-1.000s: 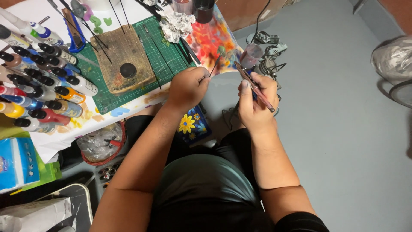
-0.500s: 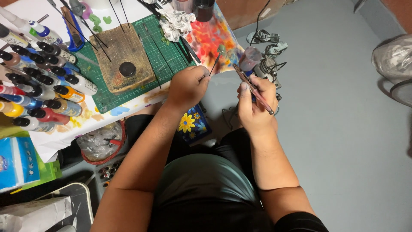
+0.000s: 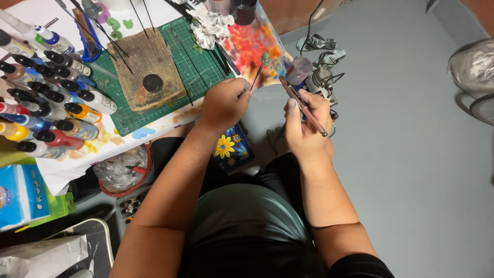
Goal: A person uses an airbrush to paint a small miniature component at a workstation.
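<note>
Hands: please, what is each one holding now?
Left hand: closed on a thin stick bearing a small piece.
Right hand: closed on an airbrush.

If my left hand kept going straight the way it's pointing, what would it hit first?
Probably the paint-splattered sheet at the table edge, just beyond the left hand and its thin stick; depth is unclear.

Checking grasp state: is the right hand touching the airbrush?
Touching. The head view shows the right hand wrapped around the airbrush, thumb pressed on its slim body, with no gap visible.
</note>
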